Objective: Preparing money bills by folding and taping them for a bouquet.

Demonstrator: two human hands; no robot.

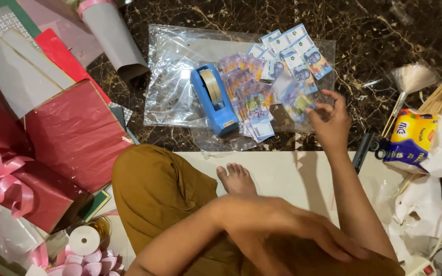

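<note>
Nearest, the left hand (287, 230) lies flat on the knee, fingers spread, holding nothing. Farther out, the right hand (330, 120) pinches a clear-wrapped banknote (299, 102) above the crinkled plastic sheet (172, 87), beside fanned paper banknotes (251, 97) and a blue tape dispenser (214, 98). Light, slippery, floppy; best gripped by an edge.

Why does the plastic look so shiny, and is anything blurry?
Head view: the clear plastic sheet catches the light, giving white glare left of the blue tape dispenser; the right hand and the banknote at its fingertips are smeared by motion; the left hand, close to the camera, looks soft; the dark marble floor stays fairly sharp.
</note>
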